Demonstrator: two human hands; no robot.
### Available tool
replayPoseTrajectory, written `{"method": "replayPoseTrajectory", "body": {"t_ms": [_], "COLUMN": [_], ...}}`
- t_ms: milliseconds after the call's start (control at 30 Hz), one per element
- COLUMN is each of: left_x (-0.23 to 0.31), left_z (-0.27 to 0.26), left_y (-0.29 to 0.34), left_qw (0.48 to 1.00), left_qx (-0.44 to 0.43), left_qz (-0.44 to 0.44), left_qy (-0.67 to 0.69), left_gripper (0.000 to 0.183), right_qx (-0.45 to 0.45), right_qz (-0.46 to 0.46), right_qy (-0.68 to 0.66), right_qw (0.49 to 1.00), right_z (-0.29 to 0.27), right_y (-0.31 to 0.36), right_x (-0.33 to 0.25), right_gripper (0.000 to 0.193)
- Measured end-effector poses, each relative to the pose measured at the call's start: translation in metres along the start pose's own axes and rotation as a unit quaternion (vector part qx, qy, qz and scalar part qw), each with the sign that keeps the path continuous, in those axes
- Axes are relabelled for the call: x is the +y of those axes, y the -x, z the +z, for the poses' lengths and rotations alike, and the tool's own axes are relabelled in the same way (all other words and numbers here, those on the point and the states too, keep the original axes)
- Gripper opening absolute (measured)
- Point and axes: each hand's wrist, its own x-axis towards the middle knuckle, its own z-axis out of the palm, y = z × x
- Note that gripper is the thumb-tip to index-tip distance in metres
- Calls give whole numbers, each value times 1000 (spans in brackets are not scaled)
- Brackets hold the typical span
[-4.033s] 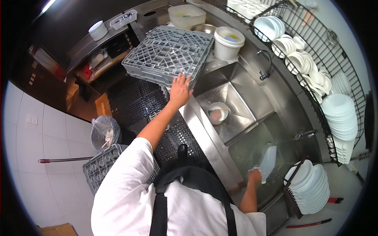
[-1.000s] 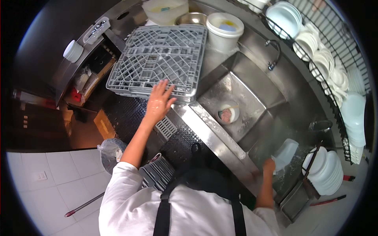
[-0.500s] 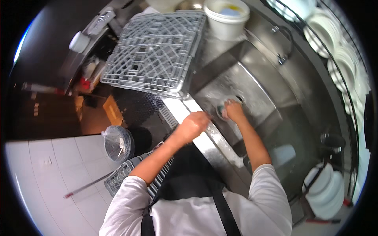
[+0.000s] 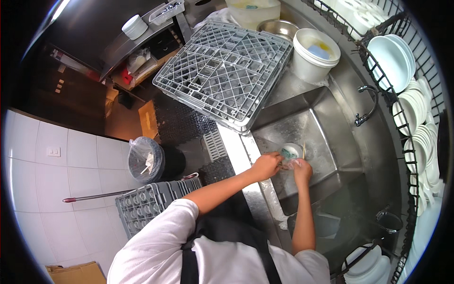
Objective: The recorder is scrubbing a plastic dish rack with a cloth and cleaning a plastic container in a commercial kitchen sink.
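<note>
Both bare hands come together low in the steel basin (image 4: 343, 135), near its left wall. The left hand (image 4: 266, 166) reaches in over the basin's left ledge with its fingers curled toward a pinkish, partly clear thing (image 4: 287, 164); whether they are clamped on it I cannot tell. The right hand (image 4: 302, 172) comes from the basin's near side, its fingertips closed on that same thing (it is small and soft-edged, so what it is does not show). Just beyond the fingers, on the basin's floor, a white bowl (image 4: 297, 147) stands with a green bit (image 4: 286, 154) inside it. A thin, light-brown stick (image 4: 304, 150) rises at the bowl's right side.

Beyond the basin and to its left, a large grey rack (image 4: 222, 71) lies flat, one corner over the basin's left ledge. A white bucket (image 4: 309, 68) stands straight beyond the basin. A curved tap (image 4: 366, 106) is mounted to its right, and farther right a black wire shelf (image 4: 399, 120) holds stacked white dishes (image 4: 409, 111). On the basin's near side, a second basin holds murky water (image 4: 352, 201). Well to the left, a lined bin (image 4: 145, 163) stands on the floor.
</note>
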Motion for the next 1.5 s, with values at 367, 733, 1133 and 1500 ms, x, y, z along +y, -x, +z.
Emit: {"method": "replayPoseTrajectory", "body": {"t_ms": [367, 733, 1133, 1500], "left_x": [40, 54, 51, 80], "left_z": [0, -61, -75, -115], "left_y": [-65, -102, -125, -75], "left_qw": [968, 963, 986, 926], "left_qx": [57, -51, -28, 33], "left_qz": [142, 196, 126, 375], "left_qy": [197, 180, 108, 38], "left_gripper": [18, 17, 21, 26], "right_qx": [187, 267, 111, 244], "right_qz": [46, 173, 98, -9], "right_qy": [-218, 121, -108, -193], "right_qw": [957, 940, 983, 950], "right_z": [-95, -97, -75, -80], "right_y": [37, 47, 96, 39], "right_x": [-76, -83, -135, -123], "right_gripper": [19, 31, 49, 17]}}
